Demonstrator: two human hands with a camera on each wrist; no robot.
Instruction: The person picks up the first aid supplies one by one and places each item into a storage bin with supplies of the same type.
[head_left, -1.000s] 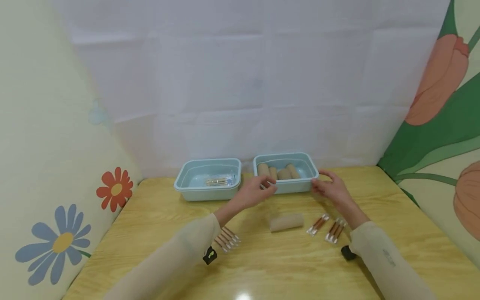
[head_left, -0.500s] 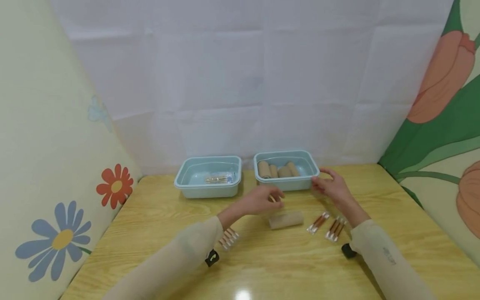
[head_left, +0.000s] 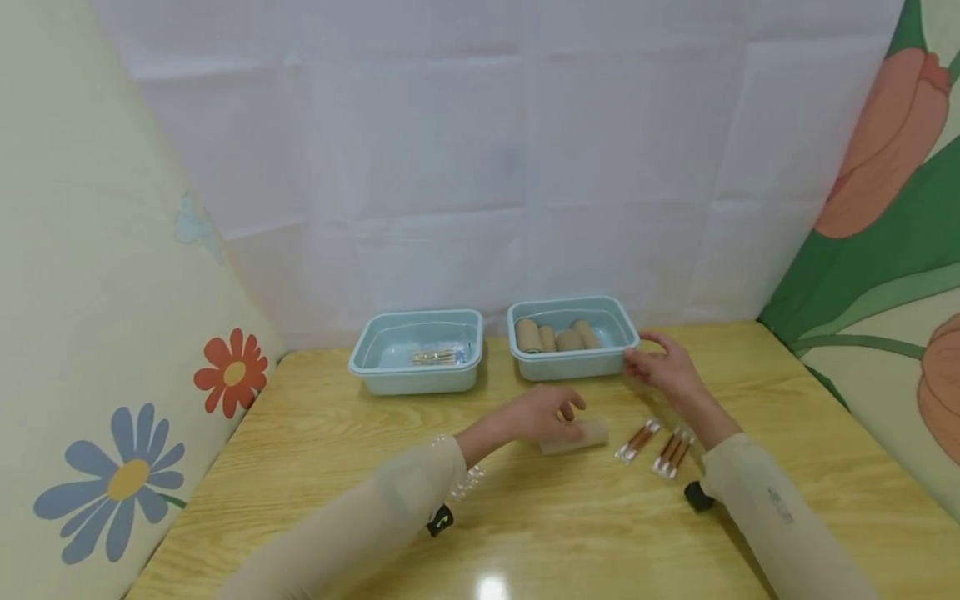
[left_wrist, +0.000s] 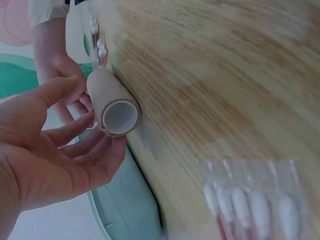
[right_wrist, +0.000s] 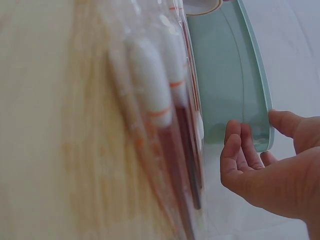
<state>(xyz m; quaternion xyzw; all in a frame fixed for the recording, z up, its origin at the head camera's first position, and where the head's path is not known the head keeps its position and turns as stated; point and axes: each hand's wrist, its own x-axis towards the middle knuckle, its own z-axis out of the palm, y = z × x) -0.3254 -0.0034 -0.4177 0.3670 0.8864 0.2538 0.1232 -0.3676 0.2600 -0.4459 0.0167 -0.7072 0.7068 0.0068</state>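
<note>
My left hand (head_left: 543, 414) is at a beige bandage roll (head_left: 594, 433) lying on the table. In the left wrist view its loosely bent fingertips reach the near end of the roll (left_wrist: 106, 90), and the thumb stands away from it. My right hand (head_left: 667, 375) holds the front right corner of a light blue plastic basin (head_left: 585, 365). The right wrist view shows thumb and fingers on either side of that basin corner (right_wrist: 262, 135). Several more bandage rolls (head_left: 529, 335) lie inside this basin.
A second blue basin (head_left: 420, 382) stands to the left, with packaged swabs (head_left: 435, 357) in it. Two brown-stemmed swab packets (head_left: 637, 441) lie between the roll and my right forearm. Another swab packet (left_wrist: 255, 210) is partly hidden beside my left sleeve. A white sheet (head_left: 450, 167) hangs behind.
My left hand has come down from the front of the right basin to the bandage roll on the table. The right hand stays at the basin's corner.
</note>
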